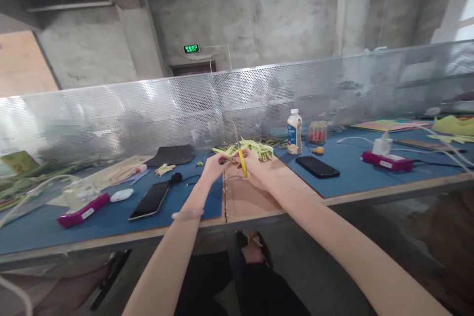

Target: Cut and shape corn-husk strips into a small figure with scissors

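Observation:
My left hand [215, 165] is closed, its fingertips pinched around something too small to make out. Close beside it, my right hand [250, 159] holds yellow-handled scissors [242, 162], with the thin blade pointing up and away from me. The two sets of fingertips nearly meet above a light wooden strip of the table [248, 200]. Just beyond the hands lies a pile of pale green leaf strips [259, 148], partly hidden by my right hand.
Left on the blue mat are a phone [150, 201], a purple power strip [83, 211] and a dark sheet [171, 155]. To the right stand a white bottle [294, 133] and a jar [317, 132], near another phone [317, 166] and a second power strip [387, 161]. A perforated metal screen [159, 108] runs behind.

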The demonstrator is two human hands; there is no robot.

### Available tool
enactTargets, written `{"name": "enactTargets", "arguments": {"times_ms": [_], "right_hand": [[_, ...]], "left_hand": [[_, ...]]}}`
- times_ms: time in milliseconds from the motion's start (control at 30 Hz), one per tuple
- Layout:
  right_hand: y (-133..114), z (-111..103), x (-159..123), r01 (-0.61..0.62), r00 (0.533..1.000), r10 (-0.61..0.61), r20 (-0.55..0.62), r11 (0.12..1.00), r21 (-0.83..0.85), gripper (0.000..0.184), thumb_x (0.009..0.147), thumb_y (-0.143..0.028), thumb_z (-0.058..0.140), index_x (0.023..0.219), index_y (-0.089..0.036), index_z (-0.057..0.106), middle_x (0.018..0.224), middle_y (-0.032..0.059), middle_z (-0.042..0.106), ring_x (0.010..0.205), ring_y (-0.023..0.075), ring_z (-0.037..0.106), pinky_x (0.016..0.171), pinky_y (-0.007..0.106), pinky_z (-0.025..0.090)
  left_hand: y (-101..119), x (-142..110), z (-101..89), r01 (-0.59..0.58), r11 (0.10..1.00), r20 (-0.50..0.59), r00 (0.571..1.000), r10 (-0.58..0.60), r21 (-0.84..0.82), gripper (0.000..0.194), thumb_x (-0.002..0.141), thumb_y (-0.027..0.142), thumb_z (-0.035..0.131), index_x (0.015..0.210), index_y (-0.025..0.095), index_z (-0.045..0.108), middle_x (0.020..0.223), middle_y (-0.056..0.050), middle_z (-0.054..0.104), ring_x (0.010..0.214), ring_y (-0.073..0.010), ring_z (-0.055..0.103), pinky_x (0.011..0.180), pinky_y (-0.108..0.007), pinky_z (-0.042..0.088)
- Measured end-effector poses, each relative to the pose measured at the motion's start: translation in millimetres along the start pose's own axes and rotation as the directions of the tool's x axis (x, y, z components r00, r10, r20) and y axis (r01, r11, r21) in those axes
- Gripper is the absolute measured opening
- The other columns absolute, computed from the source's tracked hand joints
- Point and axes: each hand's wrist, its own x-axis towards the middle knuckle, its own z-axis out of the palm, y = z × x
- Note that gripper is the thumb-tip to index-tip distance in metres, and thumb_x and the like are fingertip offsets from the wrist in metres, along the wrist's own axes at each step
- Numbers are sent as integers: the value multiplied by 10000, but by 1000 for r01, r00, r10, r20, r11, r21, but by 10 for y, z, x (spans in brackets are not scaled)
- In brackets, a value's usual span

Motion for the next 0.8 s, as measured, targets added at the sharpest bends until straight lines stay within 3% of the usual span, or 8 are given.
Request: {"name": "enactTargets", "arguments": {"times_ms": [800], "right_hand": [[-56,30,-51,14,997,-28,74,984,179,203,879,-304,545,950,-116,570,846,15,593,672,94,571,599,247,501]], "left_hand": [[-11,-7,16,-94,996,-81,992,94,6,217,857,320,544,951,133,601,913,-45,633,794,-150,609,726,-350,513]]}}
